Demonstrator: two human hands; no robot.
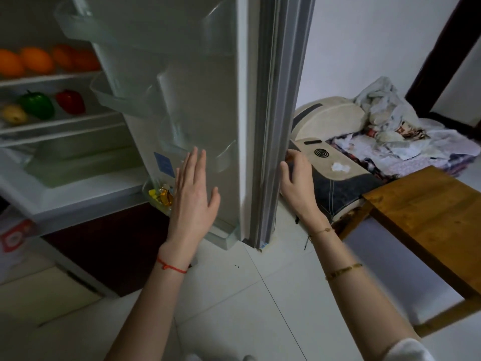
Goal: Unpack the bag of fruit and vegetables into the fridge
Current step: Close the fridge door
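Observation:
The fridge stands open at the left, its door swung out toward me. Several oranges lie on the upper shelf. On the shelf below sit a green pepper, a red pepper and a pale yellowish fruit. My left hand is flat with fingers spread against the inner side of the door, holding nothing. My right hand curls around the door's outer edge. No bag is in view.
A low door bin holds small yellow and orange wrapped items. A wooden table stands at the right over the tiled floor. Behind it lie cushions and a pile of cloth.

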